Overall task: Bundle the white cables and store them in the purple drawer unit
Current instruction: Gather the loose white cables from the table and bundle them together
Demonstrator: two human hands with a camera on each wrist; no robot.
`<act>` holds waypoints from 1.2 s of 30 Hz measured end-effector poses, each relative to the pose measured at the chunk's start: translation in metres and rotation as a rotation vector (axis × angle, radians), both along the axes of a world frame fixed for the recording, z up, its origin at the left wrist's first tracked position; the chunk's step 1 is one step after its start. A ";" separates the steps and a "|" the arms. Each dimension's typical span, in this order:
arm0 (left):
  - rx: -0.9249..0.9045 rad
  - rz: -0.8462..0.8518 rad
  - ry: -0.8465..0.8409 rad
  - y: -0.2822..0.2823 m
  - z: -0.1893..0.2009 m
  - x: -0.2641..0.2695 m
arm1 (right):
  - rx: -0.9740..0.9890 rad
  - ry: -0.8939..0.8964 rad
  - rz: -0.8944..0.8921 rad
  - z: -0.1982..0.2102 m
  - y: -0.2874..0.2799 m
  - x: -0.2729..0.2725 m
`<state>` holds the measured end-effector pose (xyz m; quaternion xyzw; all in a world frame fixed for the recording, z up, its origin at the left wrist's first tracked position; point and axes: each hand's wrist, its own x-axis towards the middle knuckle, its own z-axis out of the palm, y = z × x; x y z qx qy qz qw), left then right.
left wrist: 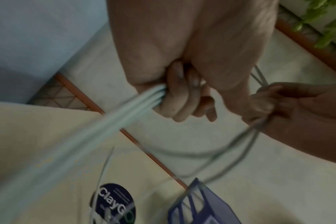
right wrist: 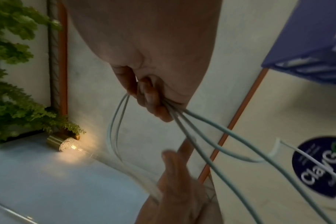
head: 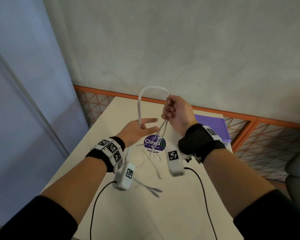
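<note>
Both forearms reach over a pale table [head: 189, 213]. His right hand [head: 177, 115], raised above the table's middle, is clenched around the white cables [head: 151, 90], which arch up in a loop and drop to the left hand [head: 138, 130]; the wrist view shows that hand's fingers [left wrist: 175, 104] curled about the strands. Loose tails [head: 156, 163] trail on the table near a round sticker [head: 154, 143]. To coil well, each loop should probably match the last, with the tails drawn in. A purple drawer unit [head: 213, 126] waits at the far right corner.
</note>
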<state>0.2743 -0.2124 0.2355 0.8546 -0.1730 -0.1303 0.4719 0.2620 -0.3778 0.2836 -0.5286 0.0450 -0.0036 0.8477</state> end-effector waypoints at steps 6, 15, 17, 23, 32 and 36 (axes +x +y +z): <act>-0.008 -0.031 0.139 -0.019 -0.005 -0.013 | -0.018 0.000 0.013 0.000 0.014 0.004; 0.198 -0.088 0.015 0.003 -0.004 -0.009 | -0.637 -0.123 -0.092 0.045 -0.005 0.016; 0.226 -0.072 -0.027 0.005 -0.001 -0.005 | -0.737 -0.139 -0.157 0.054 -0.006 0.018; 0.384 -0.057 -0.029 0.026 -0.006 0.009 | -1.169 -0.313 -0.188 0.076 -0.014 0.021; 0.244 0.070 -0.040 0.054 -0.006 0.017 | -1.198 -0.238 -0.083 0.054 -0.035 0.016; 0.114 0.084 0.022 0.056 -0.006 0.019 | -1.103 -0.141 -0.129 0.043 -0.042 0.019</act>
